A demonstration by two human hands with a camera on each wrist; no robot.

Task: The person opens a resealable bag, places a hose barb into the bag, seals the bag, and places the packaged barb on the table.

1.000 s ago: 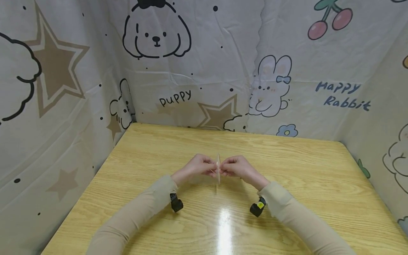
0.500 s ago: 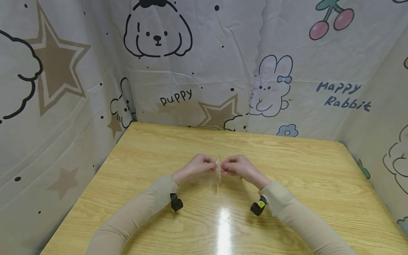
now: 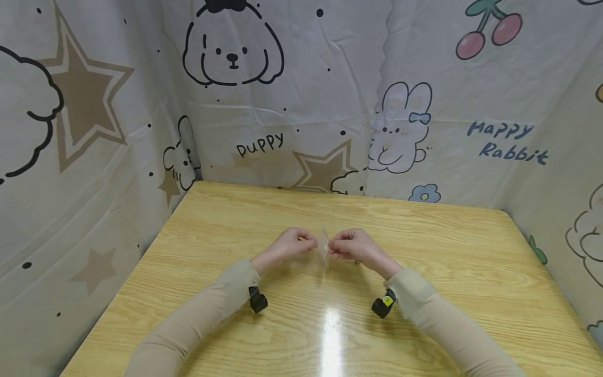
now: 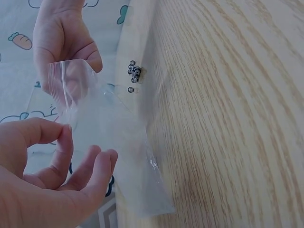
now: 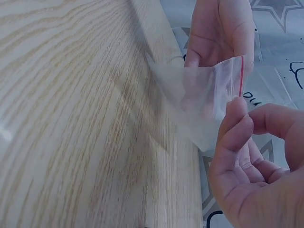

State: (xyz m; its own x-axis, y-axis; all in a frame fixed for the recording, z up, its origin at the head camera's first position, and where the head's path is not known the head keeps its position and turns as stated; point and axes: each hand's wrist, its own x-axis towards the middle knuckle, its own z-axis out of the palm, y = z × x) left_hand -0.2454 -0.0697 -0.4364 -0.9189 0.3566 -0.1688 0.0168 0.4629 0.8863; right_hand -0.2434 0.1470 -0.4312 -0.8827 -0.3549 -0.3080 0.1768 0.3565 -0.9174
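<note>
A clear zip-lock bag (image 3: 323, 250) hangs between my two hands, above the table. Along its mouth runs a red line, seen in the right wrist view on the bag (image 5: 204, 90). My right hand (image 3: 355, 246) pinches the mouth edge between thumb and finger. From the other side my left hand (image 3: 294, 243) pinches at the mouth too, thumb against fingertip, its other fingers loosely bent. In the left wrist view the bag (image 4: 128, 147) looks flat, with nothing seen inside. Several small shiny metal balls (image 4: 134, 72) lie on the table beyond it, near the right hand.
The wood-grain table (image 3: 226, 225) spreads out around both hands. Patterned cloth (image 3: 282, 104) hangs behind it and at both sides. A black camera is strapped to each wrist, such as the right wrist camera (image 3: 383, 303).
My left hand has drawn slightly left and my right hand slightly right, so the gap between them is wider. The bag now shows more of its face.
</note>
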